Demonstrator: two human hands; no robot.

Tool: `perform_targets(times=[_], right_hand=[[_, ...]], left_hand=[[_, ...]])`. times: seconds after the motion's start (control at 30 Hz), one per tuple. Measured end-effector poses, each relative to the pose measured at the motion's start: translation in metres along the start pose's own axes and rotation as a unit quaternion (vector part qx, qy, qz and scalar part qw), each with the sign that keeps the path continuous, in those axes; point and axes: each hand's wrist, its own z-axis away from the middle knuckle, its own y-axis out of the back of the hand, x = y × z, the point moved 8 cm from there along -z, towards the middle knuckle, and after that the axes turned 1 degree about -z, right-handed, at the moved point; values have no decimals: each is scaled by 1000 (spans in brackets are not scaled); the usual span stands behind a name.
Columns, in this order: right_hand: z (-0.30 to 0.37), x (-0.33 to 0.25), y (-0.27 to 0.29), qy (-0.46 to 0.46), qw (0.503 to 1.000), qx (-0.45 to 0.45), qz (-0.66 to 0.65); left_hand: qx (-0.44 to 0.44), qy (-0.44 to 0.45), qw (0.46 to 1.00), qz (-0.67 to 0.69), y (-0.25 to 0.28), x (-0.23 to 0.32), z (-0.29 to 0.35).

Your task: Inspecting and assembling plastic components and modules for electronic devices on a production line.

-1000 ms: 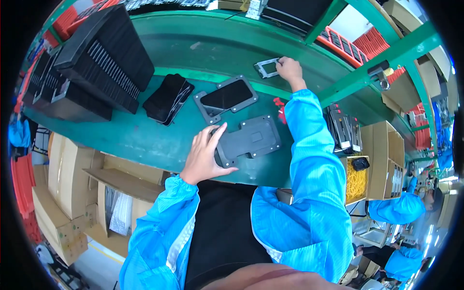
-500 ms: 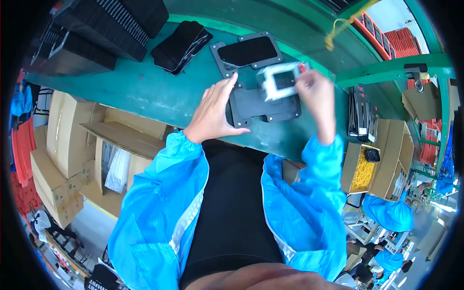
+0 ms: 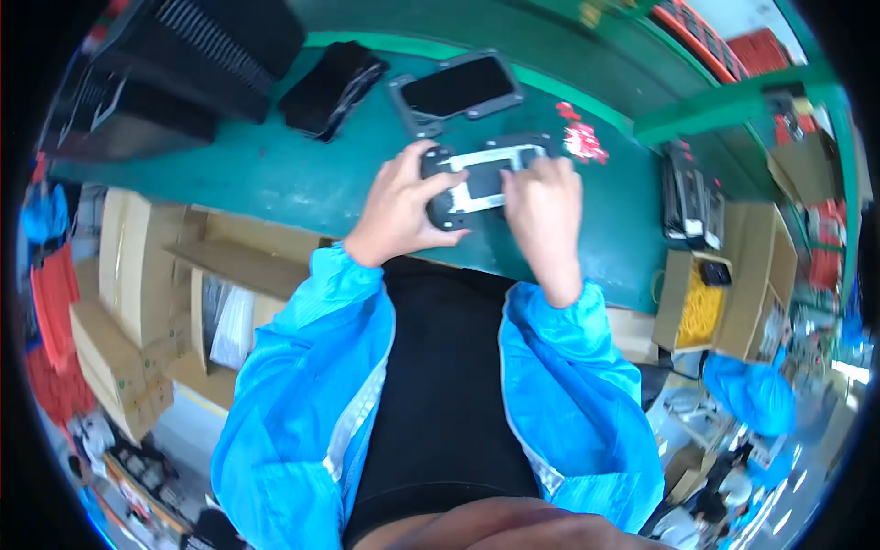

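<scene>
Since half a second ago, the silver frame [image 3: 484, 203] has come down onto the dark gray plate [image 3: 444, 218], and the right hand has moved left with it. Thin, bright and rectangular, the frame surrounds a dark opening; the plate lies beneath it, studded near its edge, on the green surface [image 3: 302, 188]. Left hand [image 3: 403, 202]: grip spread around the plate's left end, a fingertip reaching the frame. Right hand [image 3: 548, 206]: fingers bent down at the frame's right side; whether pinching or pressing, I cannot tell.

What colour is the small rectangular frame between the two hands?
The frame is silvery white; it shows best in the head view.
</scene>
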Motion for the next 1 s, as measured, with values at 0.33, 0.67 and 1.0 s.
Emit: perform_targets(times=[0.33, 0.67, 1.0], right_hand=[[29, 202, 63, -146, 965, 179, 125], [92, 309, 76, -290, 912, 157, 243], [116, 83, 82, -203, 909, 307, -195]], left_hand=[[75, 54, 993, 71, 6, 17, 24], [169, -27, 958, 232, 22, 21, 45], [34, 32, 865, 499, -11, 61, 47]])
